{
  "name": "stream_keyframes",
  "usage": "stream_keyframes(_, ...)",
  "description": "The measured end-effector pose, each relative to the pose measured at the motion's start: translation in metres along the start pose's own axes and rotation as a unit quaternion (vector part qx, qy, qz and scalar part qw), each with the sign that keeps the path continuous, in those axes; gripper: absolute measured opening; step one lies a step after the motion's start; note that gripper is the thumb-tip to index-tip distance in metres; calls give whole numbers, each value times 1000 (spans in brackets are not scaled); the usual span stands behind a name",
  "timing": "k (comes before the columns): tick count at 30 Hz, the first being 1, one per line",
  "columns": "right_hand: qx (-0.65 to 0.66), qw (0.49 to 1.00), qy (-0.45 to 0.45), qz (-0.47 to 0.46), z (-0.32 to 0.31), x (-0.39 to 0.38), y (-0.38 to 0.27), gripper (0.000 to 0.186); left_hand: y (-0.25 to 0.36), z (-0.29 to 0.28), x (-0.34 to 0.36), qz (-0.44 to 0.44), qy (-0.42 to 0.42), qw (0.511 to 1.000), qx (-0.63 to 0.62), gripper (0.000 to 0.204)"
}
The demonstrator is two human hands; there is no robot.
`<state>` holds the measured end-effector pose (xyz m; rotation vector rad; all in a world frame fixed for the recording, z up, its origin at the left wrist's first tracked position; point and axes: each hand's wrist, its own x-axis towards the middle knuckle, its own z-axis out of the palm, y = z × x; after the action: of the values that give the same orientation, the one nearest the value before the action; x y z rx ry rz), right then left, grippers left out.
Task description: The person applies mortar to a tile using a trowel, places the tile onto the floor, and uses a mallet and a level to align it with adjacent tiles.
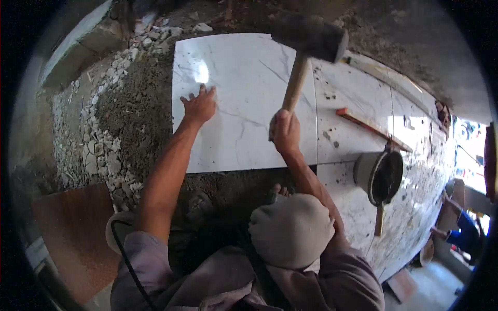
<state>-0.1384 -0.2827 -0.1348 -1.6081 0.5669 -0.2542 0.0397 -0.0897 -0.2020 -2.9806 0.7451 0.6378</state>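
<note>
A large white marble-patterned tile (244, 135) lies over the ground, its near edge beside a dark strip of soil. My left hand (199, 106) rests on the left part of this tile, fingers spread. In my right hand (285, 129) is a mallet (298, 82), gripped by its wooden handle. The mallet's dark, blocky head is raised toward the far side, seen over the tile's far right corner. Whether the head touches anything cannot be told from this view.
More white tiles (353, 140) extend right, spotted with mortar. On them are an orange-edged straight bar (373, 128), a bucket (362, 173) and a wooden-handled tool (379, 220). Rough mortar (132, 103) and rubble (96, 150) lie left, a brown panel (75, 238) lower left. Another person (467, 233) is far right.
</note>
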Motion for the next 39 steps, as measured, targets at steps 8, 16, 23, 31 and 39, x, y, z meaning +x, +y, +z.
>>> stream_keyframes(8,109,990,7,85,-28,5,-14,47,15,-12,2,-26,-53,998,18,73)
stream_keyframes(16,-143,988,37,51,-22,36,36,48,18,-9,8,-27,-61,998,16,79)
stream_keyframes(23,-180,977,96,-67,-22,33,50,44,38,-11,9,-23,-60,998,12,82)
stream_keyframes(31,-128,991,4,-40,-9,25,14,50,27,-9,6,-24,-51,998,9,81)
stream_keyframes(39,-56,996,-11,-65,6,6,-10,45,11,4,3,-6,-7,1000,9,83)
